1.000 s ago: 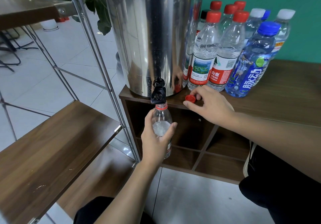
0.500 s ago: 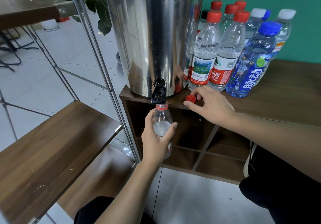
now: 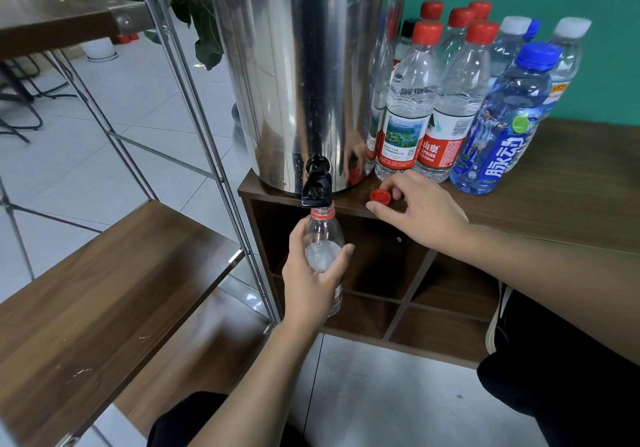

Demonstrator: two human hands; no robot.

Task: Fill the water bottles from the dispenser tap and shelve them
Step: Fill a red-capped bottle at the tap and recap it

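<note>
A tall steel dispenser (image 3: 304, 65) stands on the wooden cabinet (image 3: 554, 211), with its black tap (image 3: 317, 186) over the cabinet's front edge. My left hand (image 3: 311, 283) grips a clear uncapped bottle (image 3: 322, 242) upright, its mouth right under the tap; water shows inside at about mid-height. My right hand (image 3: 419, 211) rests on the cabinet top, thumb and fingers pinching a red cap (image 3: 380, 196) that lies there. Several capped bottles (image 3: 450, 100) with red, white and blue caps stand to the right of the dispenser.
A wooden shelf (image 3: 104, 290) on a metal frame (image 3: 194, 100) sits to the left, with a higher shelf (image 3: 52, 20) above it. The cabinet has open cubbies (image 3: 433, 308) below. A plant (image 3: 194, 13) stands behind the frame. My knee is at the lower right.
</note>
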